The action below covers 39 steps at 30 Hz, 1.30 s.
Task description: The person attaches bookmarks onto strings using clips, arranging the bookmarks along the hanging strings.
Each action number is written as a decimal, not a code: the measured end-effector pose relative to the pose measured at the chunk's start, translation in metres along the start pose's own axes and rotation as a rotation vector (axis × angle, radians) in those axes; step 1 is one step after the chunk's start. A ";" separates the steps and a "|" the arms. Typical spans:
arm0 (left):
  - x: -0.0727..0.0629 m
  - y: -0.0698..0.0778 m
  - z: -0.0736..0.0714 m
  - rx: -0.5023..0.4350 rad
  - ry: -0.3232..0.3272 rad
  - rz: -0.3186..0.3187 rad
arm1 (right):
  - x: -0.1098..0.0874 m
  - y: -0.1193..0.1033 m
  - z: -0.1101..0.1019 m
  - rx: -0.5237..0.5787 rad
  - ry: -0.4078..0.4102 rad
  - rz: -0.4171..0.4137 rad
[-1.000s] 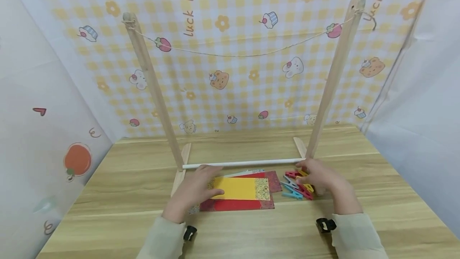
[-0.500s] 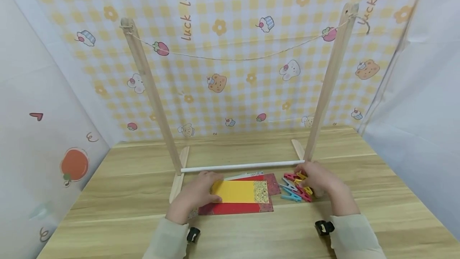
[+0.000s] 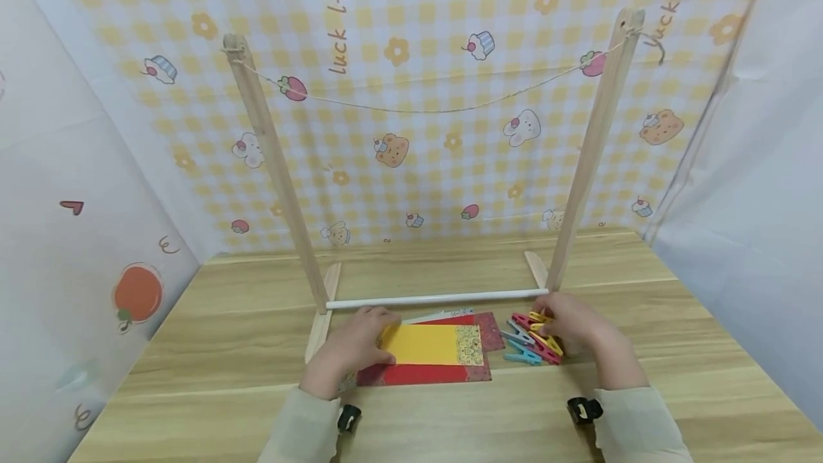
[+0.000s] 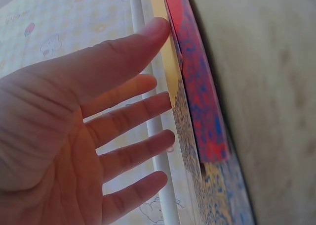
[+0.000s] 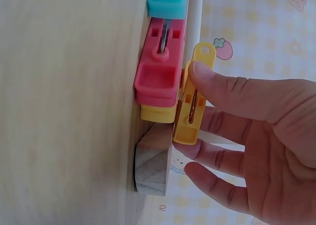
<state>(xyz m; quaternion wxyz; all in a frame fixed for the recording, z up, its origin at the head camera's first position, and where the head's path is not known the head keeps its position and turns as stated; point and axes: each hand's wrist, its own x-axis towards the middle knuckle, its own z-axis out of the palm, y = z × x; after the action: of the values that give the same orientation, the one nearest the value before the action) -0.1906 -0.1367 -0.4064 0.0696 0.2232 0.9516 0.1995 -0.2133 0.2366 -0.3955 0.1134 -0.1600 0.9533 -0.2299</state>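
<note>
Left hand (image 3: 353, 338) retreated slightly, spread at one yellow card (image 3: 427, 344); right hand (image 3: 574, 320) pinches one yellow peg (image 5: 193, 104).

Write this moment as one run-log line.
left hand: fingers spread at yellow envelope | right hand: pinches yellow clothespin | string: sags between wooden posts

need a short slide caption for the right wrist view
A right hand pinches a yellow clothespin near a pink clothespin and a teal clothespin.
</note>
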 end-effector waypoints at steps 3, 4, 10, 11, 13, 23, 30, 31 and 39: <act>0.001 0.000 0.001 0.009 -0.007 0.007 | 0.000 0.001 -0.001 -0.004 0.003 -0.003; 0.001 0.001 0.001 0.010 -0.009 0.008 | -0.001 0.001 -0.001 -0.004 0.002 -0.004; 0.000 0.000 0.002 0.021 -0.013 0.007 | -0.001 0.000 -0.001 -0.007 0.001 -0.010; 0.000 0.000 0.002 0.023 -0.013 0.006 | -0.001 0.000 -0.001 -0.006 0.002 -0.013; 0.001 0.000 0.003 0.033 -0.011 0.009 | -0.002 0.000 -0.001 -0.003 0.004 -0.018; 0.001 0.004 0.004 0.079 0.013 0.019 | -0.002 -0.001 -0.002 0.015 0.009 -0.027; 0.000 0.007 0.003 0.091 0.017 0.013 | -0.002 0.000 -0.002 0.009 -0.001 -0.027; 0.000 0.007 0.003 0.092 0.018 0.010 | -0.002 0.000 -0.002 0.013 -0.001 -0.027; -0.001 0.009 0.000 0.083 0.025 -0.007 | -0.004 0.000 -0.002 0.083 0.031 -0.027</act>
<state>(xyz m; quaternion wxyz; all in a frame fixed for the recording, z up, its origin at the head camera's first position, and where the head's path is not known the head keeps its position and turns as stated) -0.1863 -0.1294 -0.4027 0.0491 0.2202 0.9606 0.1624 -0.2100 0.2384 -0.3933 0.1020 -0.1643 0.9423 -0.2731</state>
